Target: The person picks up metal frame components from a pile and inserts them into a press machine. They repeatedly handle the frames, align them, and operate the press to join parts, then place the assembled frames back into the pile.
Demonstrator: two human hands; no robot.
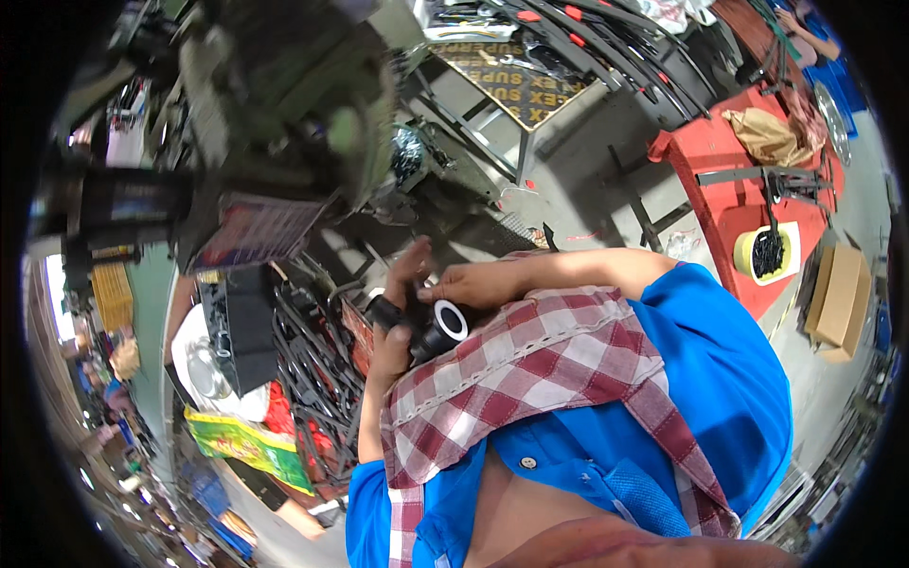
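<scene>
In front of the checked apron [530,350], my left hand [390,346] grips a black tubular part [431,343]. Its thumb lies across the part and its fingers reach up past it. One end of the part shows a white ring around a dark opening, facing the apron. My right hand [469,284] comes in from the right, just above that ring. Its fingers are pinched together close to the left hand's fingers; what they hold, if anything, is too small to make out.
A large dark machine [284,123] stands close at upper left. Left of my hands lies a heap of black metal parts [317,364], near a yellow-green bag [251,445]. On the right, a red table [705,180] bears a yellow tub [748,254]; a cardboard box [838,303] stands beyond.
</scene>
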